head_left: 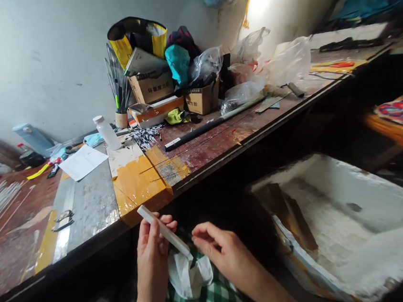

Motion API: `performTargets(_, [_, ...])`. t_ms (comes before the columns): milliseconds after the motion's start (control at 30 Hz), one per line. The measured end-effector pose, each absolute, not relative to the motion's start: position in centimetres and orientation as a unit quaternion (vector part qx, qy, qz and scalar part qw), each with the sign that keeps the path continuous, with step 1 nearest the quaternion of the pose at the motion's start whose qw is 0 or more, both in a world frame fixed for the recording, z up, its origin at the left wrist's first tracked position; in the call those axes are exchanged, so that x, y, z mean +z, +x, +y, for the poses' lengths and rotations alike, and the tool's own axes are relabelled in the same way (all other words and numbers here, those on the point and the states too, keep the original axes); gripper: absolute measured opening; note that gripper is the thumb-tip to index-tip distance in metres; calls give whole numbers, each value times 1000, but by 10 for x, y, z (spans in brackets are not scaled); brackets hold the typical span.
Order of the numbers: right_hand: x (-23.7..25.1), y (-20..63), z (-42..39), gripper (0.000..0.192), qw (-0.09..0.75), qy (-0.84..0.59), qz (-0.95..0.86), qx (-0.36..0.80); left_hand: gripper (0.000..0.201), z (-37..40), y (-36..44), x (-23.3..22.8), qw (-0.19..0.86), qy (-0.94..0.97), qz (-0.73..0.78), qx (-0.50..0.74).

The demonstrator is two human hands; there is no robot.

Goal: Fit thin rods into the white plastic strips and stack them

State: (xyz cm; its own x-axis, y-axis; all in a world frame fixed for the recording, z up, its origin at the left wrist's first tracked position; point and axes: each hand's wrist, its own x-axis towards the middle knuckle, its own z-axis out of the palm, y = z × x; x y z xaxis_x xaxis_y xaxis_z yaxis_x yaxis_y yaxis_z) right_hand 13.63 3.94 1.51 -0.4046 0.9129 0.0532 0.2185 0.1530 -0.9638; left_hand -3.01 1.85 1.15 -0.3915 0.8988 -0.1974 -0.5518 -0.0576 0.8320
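Pinching 1 white stick (178,242) between thumb and fingers of the left hand (154,251), in front of the worktop (89,206), tilted down toward a crumpled white cloth (190,279) over green checked fabric (224,300). Curling the right hand (222,249) near the stick's lower end; cannot tell that grip as spread or pressed together. Having, off to the right, 1 white tub (374,255).

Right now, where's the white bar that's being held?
In the head view, the bar is low, near the middle, held in the left hand, its lower end by the white cloth; the right hand is apart, to its right.
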Motion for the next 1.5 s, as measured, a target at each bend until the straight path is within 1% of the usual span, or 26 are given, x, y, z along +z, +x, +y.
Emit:
performTargets(100, [-8,128,21,13,361,-435,-644,516,28,24,-29,11,493,174,464,716])
performTargets(200, [-25,126,15,14,388,-449,-636,493,30,26,-24,9,482,156,464,727])
performTargets(300, [-27,129,21,16,432,-446,-636,458,27,22,-19,4,486,170,457,725])
performTargets(367, [-18,132,32,16,458,-438,-639,435,25,18,-17,-2,500,192,448,716])
performTargets(433, [-1,133,45,16,470,-413,-651,430,27,14,-14,-10,512,214,457,695])
performTargets(600, [53,130,80,18,494,-360,-644,461,34,7,-4,-35,516,265,486,654])
performTargets(700, [70,126,99,21,484,-340,-633,500,34,5,0,-46,522,292,477,644])
performTargets(833, [74,122,115,26,458,-322,-635,533,34,4,1,-50,510,328,483,631])
performTargets(1100, [76,125,120,27,464,-326,-620,542,34,3,4,-50,481,363,505,618])
performTargets(1500, [71,126,122,23,437,-343,-628,546,35,0,6,-54,504,338,512,609])
